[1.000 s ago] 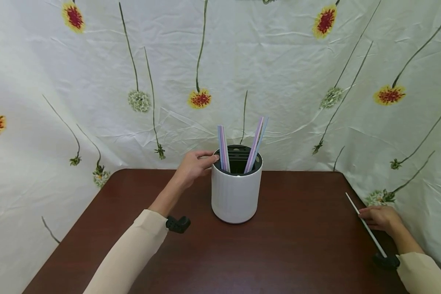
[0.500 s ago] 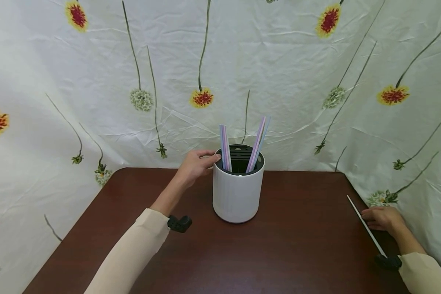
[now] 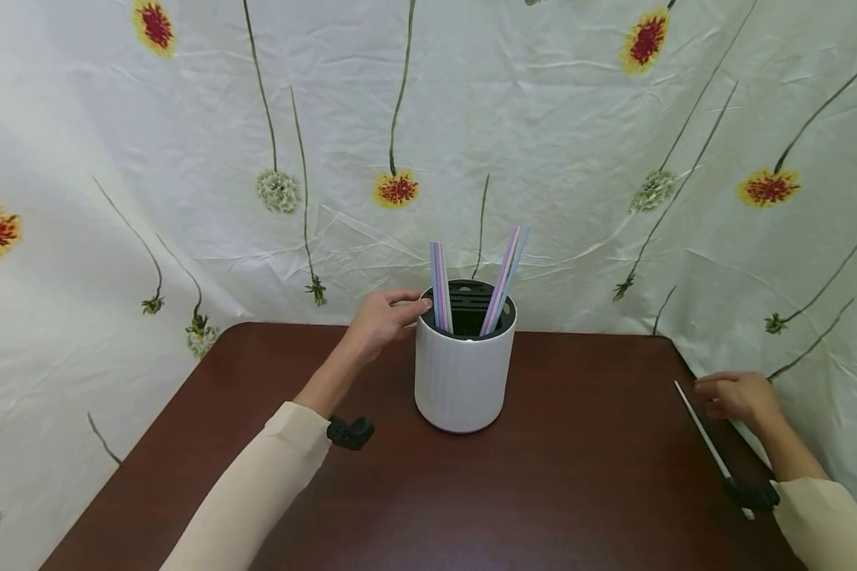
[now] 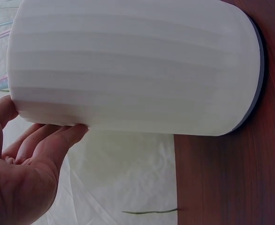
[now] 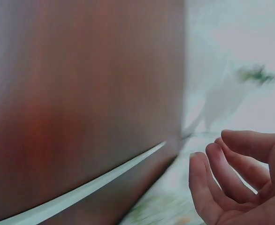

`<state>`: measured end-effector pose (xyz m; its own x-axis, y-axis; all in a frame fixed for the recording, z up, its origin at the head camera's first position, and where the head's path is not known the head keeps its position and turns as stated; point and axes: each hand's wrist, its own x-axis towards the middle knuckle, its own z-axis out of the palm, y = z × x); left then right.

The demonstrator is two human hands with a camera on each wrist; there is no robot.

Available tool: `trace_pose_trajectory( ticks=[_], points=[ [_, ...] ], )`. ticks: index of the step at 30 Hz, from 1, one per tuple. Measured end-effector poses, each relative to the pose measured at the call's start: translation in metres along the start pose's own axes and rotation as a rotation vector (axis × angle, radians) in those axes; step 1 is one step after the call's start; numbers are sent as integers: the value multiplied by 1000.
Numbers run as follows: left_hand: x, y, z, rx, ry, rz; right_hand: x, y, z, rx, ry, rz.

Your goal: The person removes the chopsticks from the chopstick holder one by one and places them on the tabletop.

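A white cylindrical utensil holder (image 3: 464, 381) with a black slotted insert (image 3: 467, 295) stands upright at the middle of the table. Pastel straws lean in it in two bunches, a left bunch (image 3: 440, 285) and a right bunch (image 3: 501, 281). My left hand (image 3: 380, 321) grips the holder's left side, thumb at the rim and fingers against the outer wall (image 4: 128, 70). Far to the right, my right hand (image 3: 743, 396) hovers near the table's edge with loosely curled fingers and holds nothing. Beside and below it a single pale straw (image 3: 703, 432) lies on the table.
The dark reddish-brown table (image 3: 578, 476) ends close behind the holder and just under my right hand. A white cloth (image 3: 543, 143) printed with flowers hangs behind the table and along both sides. A black wrist camera (image 3: 350, 433) sits on my left wrist.
My right hand has risen slightly and moved away from the pale straw, whose near end now shows beyond the wrist camera. My left hand keeps its grip on the holder. The view has shifted slightly.
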<state>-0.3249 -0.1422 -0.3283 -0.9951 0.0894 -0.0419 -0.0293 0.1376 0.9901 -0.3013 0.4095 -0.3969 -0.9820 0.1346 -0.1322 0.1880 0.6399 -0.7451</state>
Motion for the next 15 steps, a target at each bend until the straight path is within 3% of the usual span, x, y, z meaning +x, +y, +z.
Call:
trace_pose_trajectory(
  ticks=[3,9,15],
  points=[
    [1,1,0,1,-3,0,-1,-34,2,7,45,-38],
    [1,1,-1,17,-5,5,-5,-104,16,99,10,-138],
    [-1,2,0,20,-7,4,-17,-172,43,211,-16,-241]
  ],
)
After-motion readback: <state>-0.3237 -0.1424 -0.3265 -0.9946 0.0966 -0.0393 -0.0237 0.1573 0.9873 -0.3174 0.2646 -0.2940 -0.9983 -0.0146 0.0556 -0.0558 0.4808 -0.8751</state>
